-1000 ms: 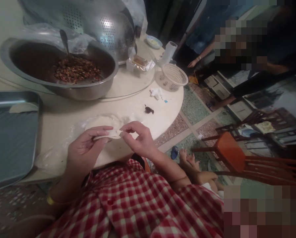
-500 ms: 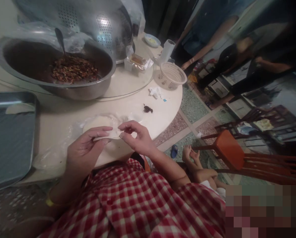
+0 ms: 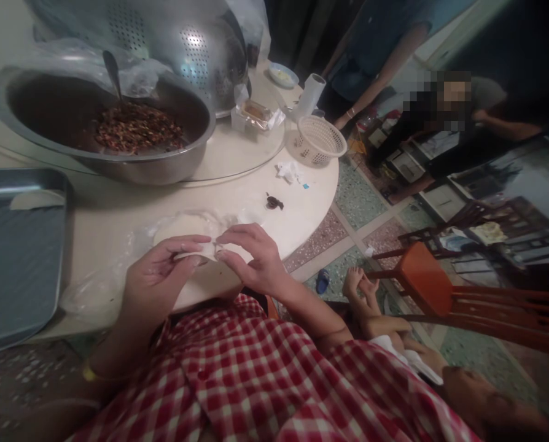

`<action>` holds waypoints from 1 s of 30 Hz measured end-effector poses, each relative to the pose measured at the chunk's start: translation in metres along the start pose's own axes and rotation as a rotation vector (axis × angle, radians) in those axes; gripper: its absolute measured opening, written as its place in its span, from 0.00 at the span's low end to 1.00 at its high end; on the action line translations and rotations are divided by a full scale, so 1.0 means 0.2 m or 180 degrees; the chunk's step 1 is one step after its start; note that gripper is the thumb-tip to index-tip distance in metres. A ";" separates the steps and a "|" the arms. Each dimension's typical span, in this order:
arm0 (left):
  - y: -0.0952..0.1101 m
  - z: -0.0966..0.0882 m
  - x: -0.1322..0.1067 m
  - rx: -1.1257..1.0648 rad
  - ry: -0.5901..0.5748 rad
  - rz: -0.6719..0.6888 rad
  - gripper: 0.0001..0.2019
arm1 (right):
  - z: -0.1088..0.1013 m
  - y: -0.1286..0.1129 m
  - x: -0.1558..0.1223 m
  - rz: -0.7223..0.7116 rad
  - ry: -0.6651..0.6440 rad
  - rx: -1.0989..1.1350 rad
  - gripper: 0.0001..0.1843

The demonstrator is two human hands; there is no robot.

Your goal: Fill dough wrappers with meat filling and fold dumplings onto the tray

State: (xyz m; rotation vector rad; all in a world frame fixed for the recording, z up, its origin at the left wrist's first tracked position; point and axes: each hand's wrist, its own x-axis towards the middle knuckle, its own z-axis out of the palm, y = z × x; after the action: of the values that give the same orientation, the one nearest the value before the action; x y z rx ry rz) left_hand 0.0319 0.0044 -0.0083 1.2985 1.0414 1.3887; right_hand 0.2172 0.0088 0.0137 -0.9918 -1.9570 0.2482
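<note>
My left hand [image 3: 157,276] and my right hand [image 3: 251,258] meet over the table's near edge, both pinching a small pale dough wrapper [image 3: 204,249] between thumb and fingers. Just behind them a stack of round wrappers [image 3: 182,226] lies on clear plastic. A big steel bowl [image 3: 164,169] holds dark minced filling [image 3: 136,127] with a spoon [image 3: 113,70] stuck in it. One folded dumpling [image 3: 37,199] lies on a metal tray [image 3: 16,270] at the left.
A steel colander [image 3: 191,49], a small packet [image 3: 255,113], a white plastic basket [image 3: 318,140], a crumpled tissue [image 3: 288,170] and a dark scrap [image 3: 274,202] are on the round table [image 3: 302,202]. Other people stand at the far right. An orange chair [image 3: 440,288] and bare feet [image 3: 362,285] are beside me.
My right hand's fingers have closed in over the wrapper, nearer my left thumb. The people at the back have shifted.
</note>
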 end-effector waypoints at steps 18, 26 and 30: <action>0.04 0.03 0.00 0.0236 -0.0370 -0.0401 0.07 | 0.02 -0.02 0.04 0.1456 -0.0019 0.1219 0.10; 0.01 0.02 0.04 0.0369 -0.0571 0.0145 0.02 | 0.03 -0.04 0.04 0.0609 0.0182 0.0899 0.10; 0.01 0.02 0.05 0.0337 -0.0496 0.0292 0.03 | 0.03 -0.05 0.03 0.0536 0.0154 0.0962 0.09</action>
State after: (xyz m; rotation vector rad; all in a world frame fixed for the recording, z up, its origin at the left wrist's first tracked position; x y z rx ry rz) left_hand 0.0366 0.0131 -0.0036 1.5235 0.9706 1.2911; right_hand 0.2051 0.0085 0.0198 -0.9522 -1.7305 0.5910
